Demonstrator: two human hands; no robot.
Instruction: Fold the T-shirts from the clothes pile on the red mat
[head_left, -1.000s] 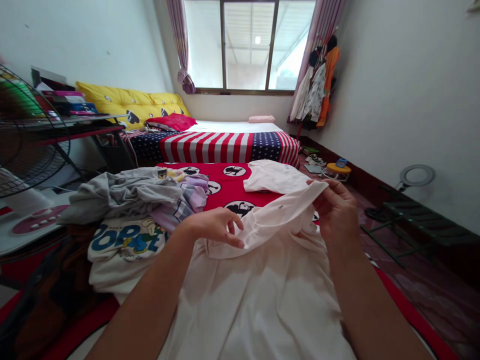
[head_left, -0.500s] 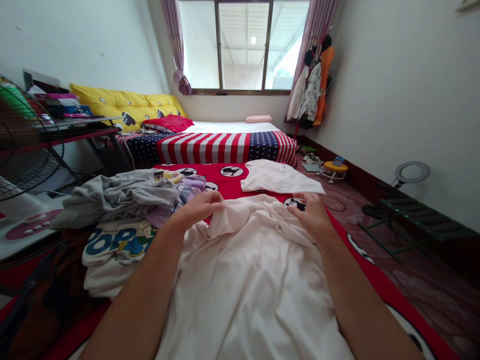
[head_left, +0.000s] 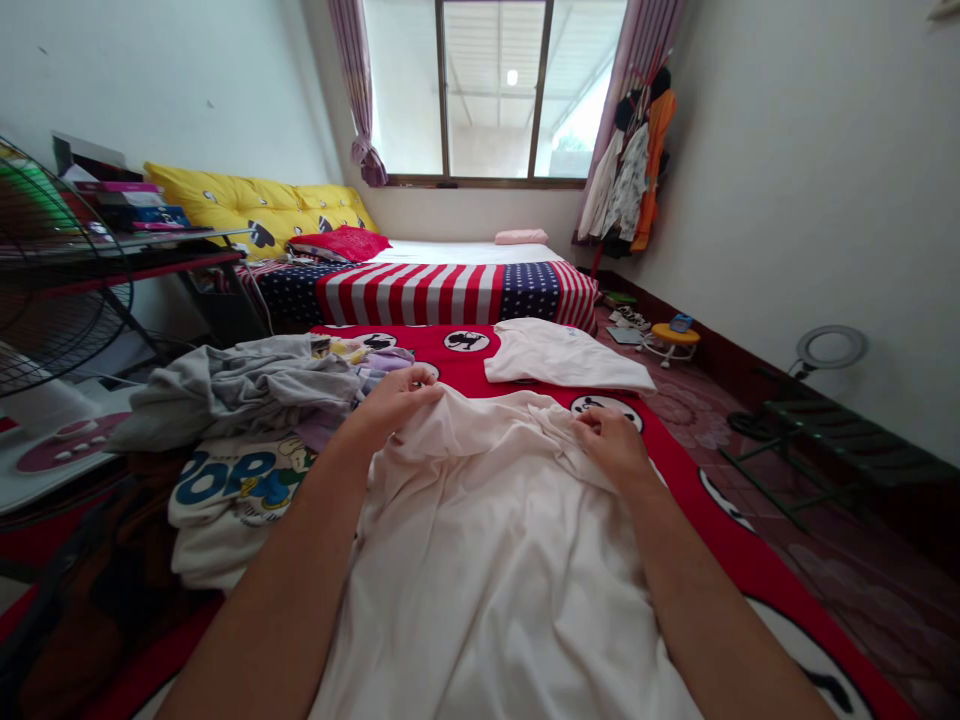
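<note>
A wrinkled white garment (head_left: 487,540) is spread out in front of me over the red patterned cloth (head_left: 472,370); its exact kind does not show. At its far left corner, my left hand (head_left: 397,405) pinches the edge between thumb and fingers. My right hand (head_left: 611,440) is closed on the far right part of the same edge, which is bunched there. Beyond the hands lies a folded white shirt (head_left: 562,355). Left of my left forearm are a heap of grey clothes (head_left: 247,385) and a cream shirt with blue lettering (head_left: 232,500).
A fan (head_left: 52,270) and a desk with boxes (head_left: 150,240) stand at the left. Across the back is a bed with a striped, starred cover (head_left: 420,295). A green folding stool (head_left: 840,440), a ring light (head_left: 832,347) and a small yellow stool (head_left: 673,334) are on the right.
My right hand's fingers have closed on the garment's far edge, where they were spread before. My left hand has shifted slightly left and up, drawing the edge straighter.
</note>
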